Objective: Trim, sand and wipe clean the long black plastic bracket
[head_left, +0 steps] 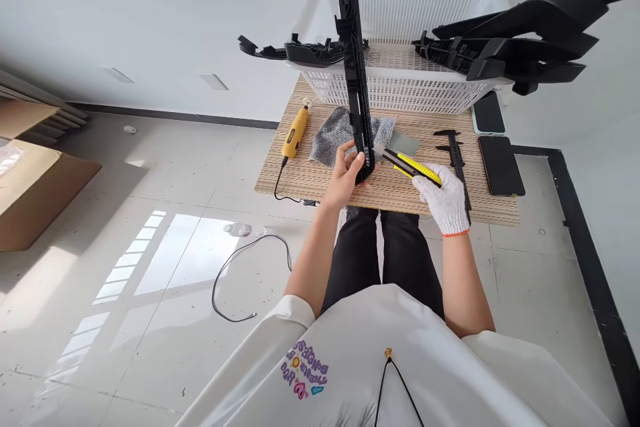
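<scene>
My bare left hand [346, 175] grips the near end of a long black plastic trim piece [356, 73], which stands up away from me over the table. In my right hand [443, 197], covered by a white knit glove with an orange cuff, is a yellow and black utility knife [413, 167]. Its tip points left, close to the near end of the trim piece; whether it touches cannot be made out. Beneath the trim piece lies a crumpled grey cloth [331, 137], with a grey-green flat sheet [404, 144] beside it.
A white plastic basket [400, 90] at the table's back holds more black plastic parts [515, 47], jutting out both sides. On the wooden table [280, 177] lie a yellow rotary tool [296, 132], a black caliper [456, 159] and two phones [501, 165]. A cable [215, 283] lies on the floor.
</scene>
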Demonstrator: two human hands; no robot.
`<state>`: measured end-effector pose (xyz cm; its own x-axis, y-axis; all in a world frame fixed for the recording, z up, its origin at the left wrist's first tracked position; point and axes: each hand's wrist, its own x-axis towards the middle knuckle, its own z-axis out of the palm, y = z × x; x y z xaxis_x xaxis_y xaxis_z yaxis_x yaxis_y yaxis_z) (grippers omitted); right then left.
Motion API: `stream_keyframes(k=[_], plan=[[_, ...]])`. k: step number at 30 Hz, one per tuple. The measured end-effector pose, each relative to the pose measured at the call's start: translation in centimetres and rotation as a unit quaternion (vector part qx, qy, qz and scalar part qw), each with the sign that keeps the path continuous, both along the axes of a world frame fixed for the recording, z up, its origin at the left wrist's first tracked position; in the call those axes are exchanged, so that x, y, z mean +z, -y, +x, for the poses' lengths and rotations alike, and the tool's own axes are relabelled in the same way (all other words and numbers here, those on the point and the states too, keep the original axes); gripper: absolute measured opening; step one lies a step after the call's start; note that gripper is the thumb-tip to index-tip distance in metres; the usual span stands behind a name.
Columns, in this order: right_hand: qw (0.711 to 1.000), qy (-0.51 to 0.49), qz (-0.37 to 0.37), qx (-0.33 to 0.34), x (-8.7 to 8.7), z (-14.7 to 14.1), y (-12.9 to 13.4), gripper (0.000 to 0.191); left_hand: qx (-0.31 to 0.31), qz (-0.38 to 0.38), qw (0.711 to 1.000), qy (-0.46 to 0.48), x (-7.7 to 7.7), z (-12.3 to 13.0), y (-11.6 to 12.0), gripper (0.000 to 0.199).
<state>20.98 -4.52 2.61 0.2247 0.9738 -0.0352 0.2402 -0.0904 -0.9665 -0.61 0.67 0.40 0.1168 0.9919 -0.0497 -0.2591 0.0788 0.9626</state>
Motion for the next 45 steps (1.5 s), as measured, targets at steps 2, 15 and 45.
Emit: stream_keyframes(k=[2, 15, 45], plan=[[0.997, 0.053, 0.000, 0.049, 0.0, 0.2, 0.1, 0.038, 0.010, 0.005, 1.000, 0.010, 0.0, 0.1, -0.1, 0.045], [0.992, 0.117, 0.039, 0.035, -0.2, 0.0, 0.1, 0.043, -0.052, -0.032, 0.997, 0.043, -0.2, -0.9, -0.7, 0.046], [0.988, 0.145, 0.036, 0.038, 0.1, -0.1, 0.1, 0.041, -0.042, -0.055, 0.995, 0.065, 0.3, -0.7, -0.2, 0.068]])
